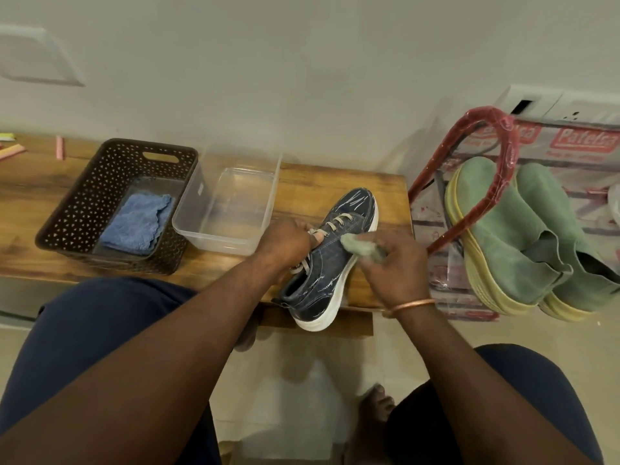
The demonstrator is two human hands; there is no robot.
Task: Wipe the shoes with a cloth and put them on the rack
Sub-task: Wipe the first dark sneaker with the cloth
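Wiping is proceeding: the left hand (285,245) is gripping the blue shoe (330,263) by its laces at the bench (335,182) end, the right hand (397,268) is pressing a bunched cloth (364,250), fingers curled round it, against its side; racking is likely coming next, needing a secure carry.

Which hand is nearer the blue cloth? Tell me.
Left. The left hand grips the sneaker, right of the blue cloth; the right hand lies farther right, past the sneaker.
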